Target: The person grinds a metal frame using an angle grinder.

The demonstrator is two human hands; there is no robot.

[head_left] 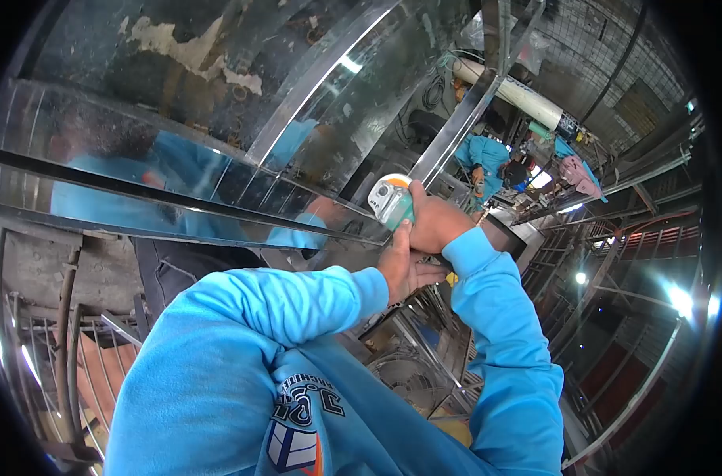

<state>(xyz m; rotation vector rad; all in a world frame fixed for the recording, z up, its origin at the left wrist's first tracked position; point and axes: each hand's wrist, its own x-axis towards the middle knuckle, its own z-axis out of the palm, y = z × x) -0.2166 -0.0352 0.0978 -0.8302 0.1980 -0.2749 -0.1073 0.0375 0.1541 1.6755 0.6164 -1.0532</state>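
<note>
An angle grinder (pixel 391 205) with a silver head and green body is held out in front of me, its disc against or close to a corner of a shiny metal frame (pixel 456 119). My right hand (pixel 438 218) wraps round the grinder's body from the right. Below it, my left hand (pixel 403 266) supports the tool with the thumb up against the green body and the other fingers stretched under it. Whether the disc touches the metal cannot be made out.
Reflective metal sheets (pixel 321 103) fill the upper left, with a long dark rail (pixel 178 200) crossing them. A co-worker in blue (pixel 488 155) is farther off at the upper right, near a white cylinder (pixel 519 99). A round fan-like part (pixel 404 377) lies below my hands.
</note>
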